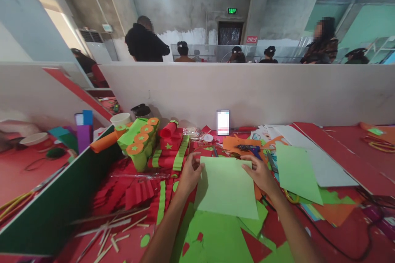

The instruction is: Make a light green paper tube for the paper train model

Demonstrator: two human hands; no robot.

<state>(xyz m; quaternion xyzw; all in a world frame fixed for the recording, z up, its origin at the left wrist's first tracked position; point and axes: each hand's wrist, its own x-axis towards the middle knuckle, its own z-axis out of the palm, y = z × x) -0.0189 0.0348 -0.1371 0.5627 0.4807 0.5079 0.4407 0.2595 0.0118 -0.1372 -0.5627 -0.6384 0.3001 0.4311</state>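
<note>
A light green sheet of paper [227, 187] is held up by its two top corners. My left hand [193, 172] pinches the top left corner between thumb and fingers. At the top right corner, my right hand [258, 172] grips the sheet in the same way. Below it lie brighter green paper pieces [212, 234] with cut-out holes, on the red table. Just behind my right hand is a blue glue gun [254, 150]. Another light green sheet [298, 170] rests to the right, on top of white boards.
Left of my hands stand green and orange paper models [138, 141] and a red paper model [171, 135]. Wooden sticks [111, 234] lie front left beside a dark green divider [61, 197]. A lit phone [223, 122] leans on the white partition [247, 90]. A black cable [327, 242] runs at right.
</note>
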